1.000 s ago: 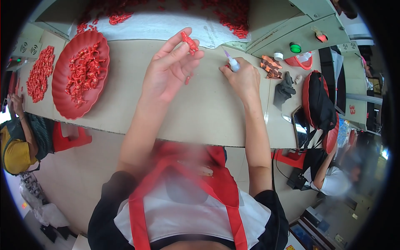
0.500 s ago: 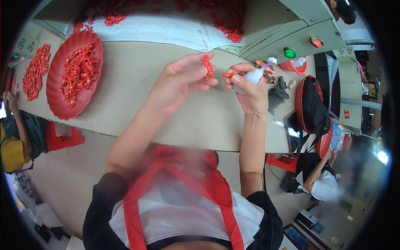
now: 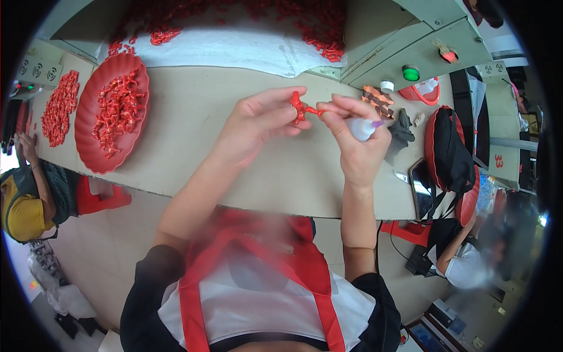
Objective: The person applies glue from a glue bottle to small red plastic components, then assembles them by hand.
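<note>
My left hand (image 3: 258,120) is closed on a small red plastic figure (image 3: 297,107), pinched between thumb and fingers above the table. In my right hand (image 3: 358,138) a small red piece (image 3: 315,111) is held by thumb and forefinger, its tip touching the figure's side. The same hand also grips a white squeeze bottle (image 3: 361,128) with a purple nozzle against the palm. To the left, a red scalloped dish (image 3: 85,126) bears a heap of red figures (image 3: 117,111).
More red figures (image 3: 60,108) cover the table's far left. Ahead, a white cloth (image 3: 234,53) with red parts runs under a machine housing with a green button (image 3: 410,73). At right lie a dark cloth (image 3: 402,129), a phone (image 3: 420,188) and a black-red bag (image 3: 446,149). Co-workers sit at both sides.
My right hand has brought the small red piece against the figure in my left hand. The bottle has turned in the right hand, its nozzle now lower. The whole view has shifted slightly.
</note>
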`<state>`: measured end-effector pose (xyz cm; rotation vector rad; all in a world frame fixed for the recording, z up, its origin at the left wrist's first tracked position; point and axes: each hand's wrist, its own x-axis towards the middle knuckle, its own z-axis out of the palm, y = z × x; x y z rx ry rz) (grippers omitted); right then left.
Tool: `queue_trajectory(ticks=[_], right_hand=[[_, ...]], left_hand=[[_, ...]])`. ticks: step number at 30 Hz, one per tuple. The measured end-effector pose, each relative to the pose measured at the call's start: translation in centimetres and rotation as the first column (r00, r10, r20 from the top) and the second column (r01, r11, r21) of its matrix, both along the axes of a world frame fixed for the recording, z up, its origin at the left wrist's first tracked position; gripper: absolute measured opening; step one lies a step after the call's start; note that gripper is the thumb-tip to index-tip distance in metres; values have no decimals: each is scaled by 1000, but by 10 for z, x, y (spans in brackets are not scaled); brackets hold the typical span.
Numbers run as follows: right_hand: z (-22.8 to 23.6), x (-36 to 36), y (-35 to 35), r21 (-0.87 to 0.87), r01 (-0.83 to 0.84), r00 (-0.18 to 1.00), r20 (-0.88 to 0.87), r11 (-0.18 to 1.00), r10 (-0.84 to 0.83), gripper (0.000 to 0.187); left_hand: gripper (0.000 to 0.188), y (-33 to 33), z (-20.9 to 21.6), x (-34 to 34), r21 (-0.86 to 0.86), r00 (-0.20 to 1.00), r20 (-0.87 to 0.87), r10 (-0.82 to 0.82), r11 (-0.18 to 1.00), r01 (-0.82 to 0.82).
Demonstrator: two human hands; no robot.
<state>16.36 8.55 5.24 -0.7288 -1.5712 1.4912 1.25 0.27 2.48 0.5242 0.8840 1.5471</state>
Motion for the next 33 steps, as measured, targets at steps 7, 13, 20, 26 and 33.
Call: queue_trajectory(ticks=[7, 13, 20, 26, 33], right_hand=[[-10, -3, -8, 403, 42, 991, 97, 914, -88, 14], [-12, -13, -4, 778, 51, 985, 64, 626, -159, 20], [-3, -11, -4, 664, 121, 985, 10, 738, -170, 22], [-15, -10, -9, 477, 69, 994, 40, 876, -100, 18], [-8, -4, -11, 411, 42, 998, 30, 911, -60, 21]], left_hand=[[32, -5, 0, 4, -12, 992, -117, 44, 999, -46], [29, -4, 0, 2, 44, 974, -182, 133, 991, -127], [26, 6, 4, 16, 214, 806, -490, 331, 943, -257], [26, -12, -11, 11, 150, 662, -661, 353, 927, -345], [31, -8, -7, 16, 137, 760, -568, 314, 947, -289]])
